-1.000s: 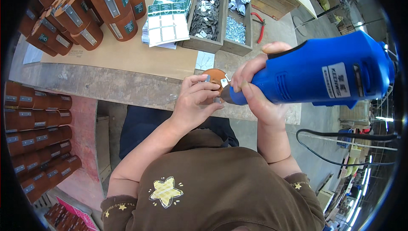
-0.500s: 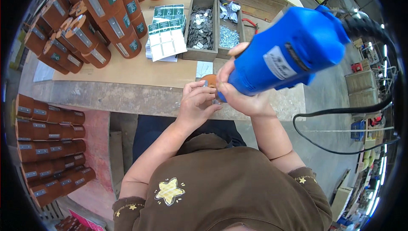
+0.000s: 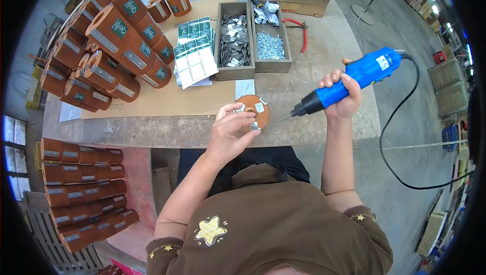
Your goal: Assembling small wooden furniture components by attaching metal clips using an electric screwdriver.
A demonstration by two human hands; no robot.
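My right hand (image 3: pixel 342 93) grips a blue corded electric screwdriver (image 3: pixel 360 72). Its black nose and thin bit point down-left, apart from the work. Near the table's front edge sits a round orange-brown piece (image 3: pixel 263 114), seen from above, with small metal plates on its top. A small silver screw (image 3: pixel 262 101) shows at its far right side. My left hand (image 3: pixel 232 129) is curled over the piece's left side, thumb and fingers touching it near a plate (image 3: pixel 254 125); part of the piece is hidden under them.
Beyond the piece stand a wooden box of small grey metal plates (image 3: pixel 235 65) and one of screws (image 3: pixel 271 47). Red-handled pliers (image 3: pixel 305 37) lie right of these. Label sheets (image 3: pixel 195 62) and stacked orange-brown cylinders (image 3: pixel 121 37) occupy the left. The screwdriver's cord (image 3: pixel 392 158) hangs right.
My right hand has moved the screwdriver right and away from the round piece, which is now more exposed. My left hand stays at the piece.
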